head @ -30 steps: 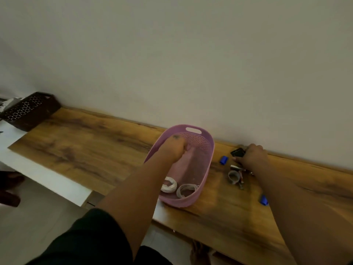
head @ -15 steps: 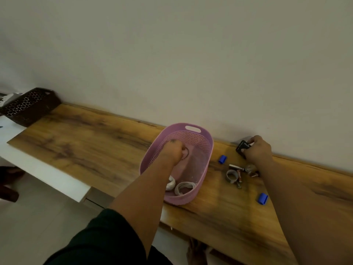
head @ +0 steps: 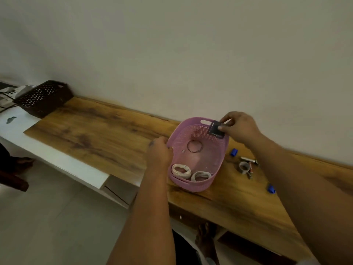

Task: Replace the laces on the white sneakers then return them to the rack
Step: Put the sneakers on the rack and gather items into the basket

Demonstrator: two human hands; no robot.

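left hand (head: pixel 159 153): grips pink basket (head: pixel 219 165) rim | right hand (head: pixel 238 128): pinches dark card (head: pixel 215 130), print unreadable | basket: two white lace coils (head: pixel 181 170) | worktop (head: pixel 99 129): wood

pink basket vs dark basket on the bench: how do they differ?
The pink basket is rounded and oval; the dark basket is boxy with straight sides. The pink basket sits mid-bench with the left hand gripping its rim, and holds two white lace coils; the dark basket sits untouched at the far left end, contents not visible. Both have perforated walls and rest on the wooden bench.
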